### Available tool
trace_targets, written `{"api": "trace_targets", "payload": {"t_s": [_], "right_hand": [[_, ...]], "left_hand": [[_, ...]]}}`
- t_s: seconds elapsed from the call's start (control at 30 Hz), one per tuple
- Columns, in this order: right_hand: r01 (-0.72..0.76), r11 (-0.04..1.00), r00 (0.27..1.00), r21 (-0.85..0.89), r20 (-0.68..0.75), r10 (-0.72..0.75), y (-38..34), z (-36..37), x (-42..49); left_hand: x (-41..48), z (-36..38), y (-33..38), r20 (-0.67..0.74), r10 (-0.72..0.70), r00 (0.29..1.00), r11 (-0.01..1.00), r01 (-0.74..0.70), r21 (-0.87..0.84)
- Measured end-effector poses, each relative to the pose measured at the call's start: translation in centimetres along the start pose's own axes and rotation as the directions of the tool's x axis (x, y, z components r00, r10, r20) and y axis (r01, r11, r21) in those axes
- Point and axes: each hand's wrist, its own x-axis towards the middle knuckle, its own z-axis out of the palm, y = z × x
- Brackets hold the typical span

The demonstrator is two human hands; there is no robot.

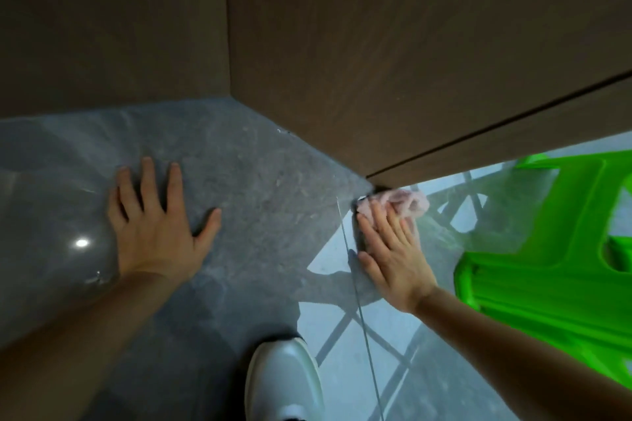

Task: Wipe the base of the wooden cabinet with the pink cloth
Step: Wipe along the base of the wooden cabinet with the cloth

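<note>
Evidently mid-wipe, the right hand (393, 249) pressed the pink cloth (407, 205), fingers flat, against the wooden cabinet (376, 61) base corner; the left hand (154, 229) lay open, bracing on the floor (266, 188). Next, probably, a sweep along the base edge.

bare forearms, white shoe (285, 383)

Right hand (393, 256) flat on pink cloth (407, 203)

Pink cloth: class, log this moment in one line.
right hand: flat, pressing pink cloth at cabinet base corner | left hand: flat on floor
</note>
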Motion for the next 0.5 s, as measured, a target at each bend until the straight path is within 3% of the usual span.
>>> {"api": "trace_targets", "payload": {"t_s": [0.13,0.33,0.43,0.5], "right_hand": [[0.322,0.946,0.947,-0.043,-0.010,-0.322,-4.4,-2.0,5.3],[0.486,0.873,0.864,-0.043,-0.123,-0.488,-13.7,-7.0,20.1],[0.552,0.832,0.817,-0.055,-0.166,-0.553,-16.8,-8.1,22.8],[0.548,0.837,0.823,0.012,-0.186,-0.536,-16.6,-8.1,22.7]], "left_hand": [[0.2,-0.3,-0.1,0.039,-0.012,0.999,1.000,0.013,-0.005],[0.2,-1.5,0.2,0.086,0.002,0.996,1.000,0.000,-0.021],[0.1,-2.4,0.3,0.142,-0.004,0.990,0.997,0.014,-0.073],[0.5,-3.1,-0.4,0.160,0.027,0.987,0.991,-0.006,-0.132]]}}
